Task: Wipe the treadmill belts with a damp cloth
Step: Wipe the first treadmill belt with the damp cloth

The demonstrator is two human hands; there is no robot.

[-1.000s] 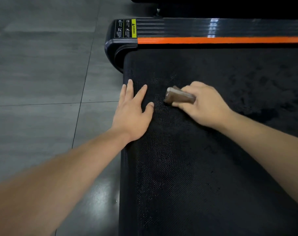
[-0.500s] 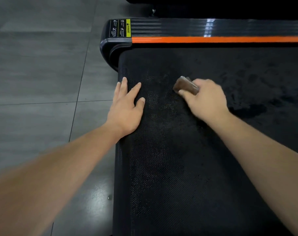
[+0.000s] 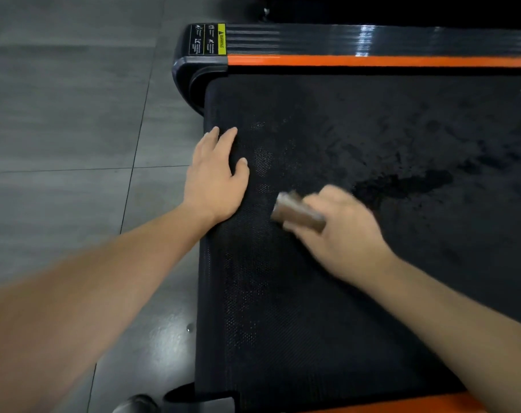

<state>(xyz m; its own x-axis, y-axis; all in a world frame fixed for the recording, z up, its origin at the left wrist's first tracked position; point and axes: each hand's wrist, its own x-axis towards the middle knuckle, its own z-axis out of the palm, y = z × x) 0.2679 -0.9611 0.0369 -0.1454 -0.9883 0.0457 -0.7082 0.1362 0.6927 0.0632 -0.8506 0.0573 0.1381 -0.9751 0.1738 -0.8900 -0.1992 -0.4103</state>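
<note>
The right hand (image 3: 342,234) has drawn the cloth (image 3: 298,214) back toward the person since half a second ago, from farther up the belt (image 3: 313,323) to a spot below and right of the left hand (image 3: 214,180), which has kept its place. The left hand lies flat on the belt's left edge, fingers straight, gripping nothing. The right hand's fingers are curled round the cloth and press it on the belt; both are blurred by motion.

The cloth is a folded brown pad. Its long axis runs from upper left to lower right in the view, and its free end points toward the belt's left edge, near but apart from the left hand. The belt seems to run left to right, parallel to the orange rail (image 3: 372,60), with its end at the left beside the floor (image 3: 59,114).

The step looks like a back-and-forth scrub across the belt's width. To do it well, keep the pad's broad face flat on the belt, not on its edge, overlap each pass, and press evenly so the textured weave gets cleaned. The left hand should hold firm so the belt does not slide under the strokes. A wet patch (image 3: 402,183) lies to the right, so the left strip looks like the part left to wipe
</note>
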